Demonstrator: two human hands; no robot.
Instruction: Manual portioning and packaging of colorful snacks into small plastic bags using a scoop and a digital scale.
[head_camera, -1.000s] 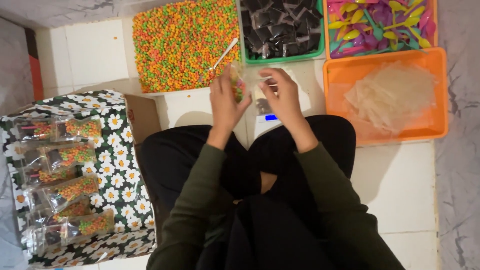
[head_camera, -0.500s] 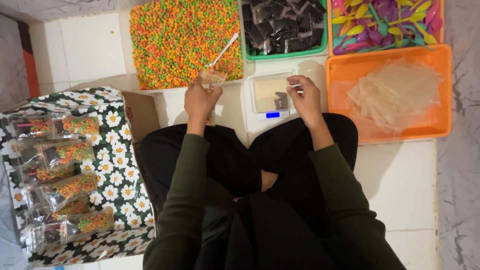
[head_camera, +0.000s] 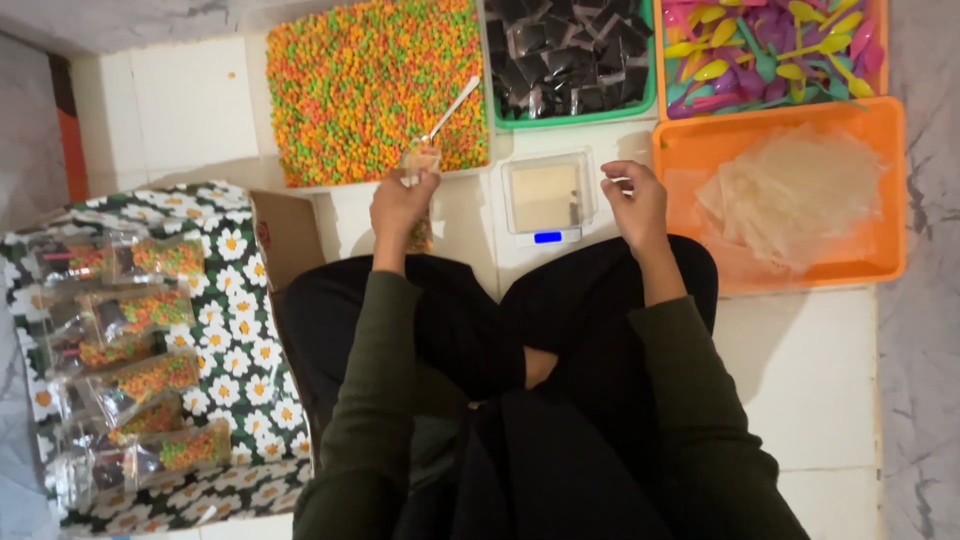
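Observation:
My left hand (head_camera: 398, 205) grips a small clear bag (head_camera: 421, 160) partly filled with colourful pellets, held at the near edge of a tray heaped with orange, green and yellow pellets (head_camera: 350, 85). A white spoon (head_camera: 452, 105) lies in that heap just above the bag. My right hand (head_camera: 633, 200) hovers beside a small digital scale (head_camera: 545, 195) with its fingers loosely curled; I see nothing in it. I sit cross-legged in dark trousers and green sleeves.
An orange tray of clear empty bags (head_camera: 880, 200) lies right of the scale. Behind it are a green tray of small black sachets (head_camera: 570, 50) and a tray of coloured plastic spoons (head_camera: 770, 50). At left a daisy-print box (head_camera: 240, 340) holds several filled bags.
My hands have parted. The left carried the bag from in front of me to the pellet tray's edge. The right came away from it to beside the scale.

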